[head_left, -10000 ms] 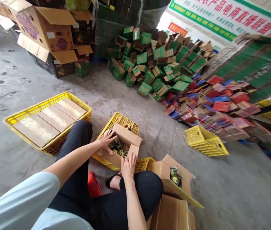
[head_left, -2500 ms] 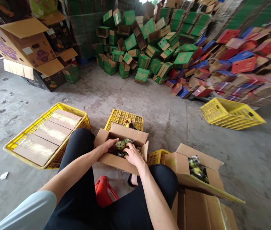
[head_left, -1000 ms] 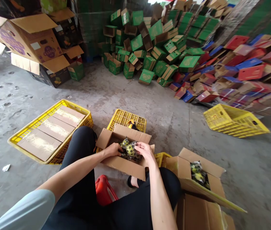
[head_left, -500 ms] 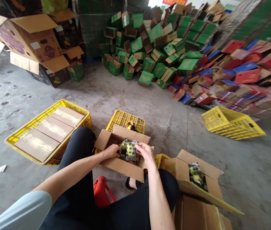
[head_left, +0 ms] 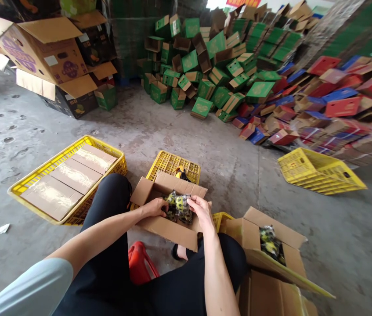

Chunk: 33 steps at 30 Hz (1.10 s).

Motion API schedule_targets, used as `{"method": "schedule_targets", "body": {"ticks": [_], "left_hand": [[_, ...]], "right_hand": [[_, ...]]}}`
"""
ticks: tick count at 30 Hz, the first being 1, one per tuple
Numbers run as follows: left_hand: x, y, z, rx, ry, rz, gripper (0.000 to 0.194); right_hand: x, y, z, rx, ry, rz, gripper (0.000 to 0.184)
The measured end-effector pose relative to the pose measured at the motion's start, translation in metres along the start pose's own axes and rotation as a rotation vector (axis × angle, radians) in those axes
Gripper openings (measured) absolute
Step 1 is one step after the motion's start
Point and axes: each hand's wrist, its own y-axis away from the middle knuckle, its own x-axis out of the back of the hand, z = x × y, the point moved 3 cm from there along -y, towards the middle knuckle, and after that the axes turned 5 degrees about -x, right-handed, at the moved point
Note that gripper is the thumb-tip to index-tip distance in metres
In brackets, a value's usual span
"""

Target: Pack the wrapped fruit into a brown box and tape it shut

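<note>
An open cardboard box [head_left: 169, 232] stands between my knees on a yellow crate. Inside it lie yellow-green fruits in clear, black-spotted plastic bags. My right hand [head_left: 200, 208] pinches the right edge of one bagged fruit [head_left: 182, 205] at the top of the box. On the left side of the opening, my left hand [head_left: 155, 208] has its fingers curled down beside the bags; what they hold, if anything, is hidden. A yellow-and-black tool [head_left: 182, 174], its kind unclear, rests behind the box on the upturned yellow crate [head_left: 159, 164].
To the left, a yellow crate [head_left: 16, 191] holds three taped cartons [head_left: 77, 175]. At my right stands another open box [head_left: 250, 232] with bagged fruits [head_left: 269, 241]. A red plastic stool [head_left: 138, 263] is beneath me. Green boxes [head_left: 202, 107] and an empty yellow crate [head_left: 317, 175] lie farther off.
The bagged fruit at my right hand has tilted and settled slightly lower in the box. Both hands stay almost in place; the whole view has shifted a little.
</note>
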Motion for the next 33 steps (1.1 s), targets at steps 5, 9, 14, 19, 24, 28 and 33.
{"method": "schedule_targets", "body": {"ticks": [5, 9, 14, 19, 24, 28, 33], "left_hand": [[-0.003, 0.001, -0.001, 0.050, 0.000, 0.055, 0.009], [0.001, 0.004, 0.001, 0.081, 0.004, 0.108, 0.010], [0.032, 0.012, 0.012, 0.055, 0.046, 0.171, 0.012], [0.060, 0.016, 0.019, 0.092, 0.043, 0.220, 0.006], [0.062, 0.014, 0.012, 0.097, -0.023, 0.322, 0.015], [0.055, 0.007, 0.008, -0.003, -0.038, 0.337, 0.037], [0.035, 0.002, 0.011, -0.191, -0.126, 0.217, 0.037]], "right_hand": [[0.001, -0.001, 0.001, 0.011, 0.009, 0.011, 0.049], [0.005, -0.004, 0.004, 0.024, 0.007, 0.050, 0.050], [0.015, -0.008, 0.009, 0.068, -0.023, 0.134, 0.051], [0.021, -0.012, 0.013, 0.074, -0.026, 0.195, 0.050], [0.018, -0.012, 0.016, 0.052, -0.008, 0.184, 0.043], [0.010, -0.011, 0.019, 0.022, 0.077, 0.105, 0.043], [0.002, -0.015, 0.023, 0.055, 0.378, 0.045, 0.040]]}}
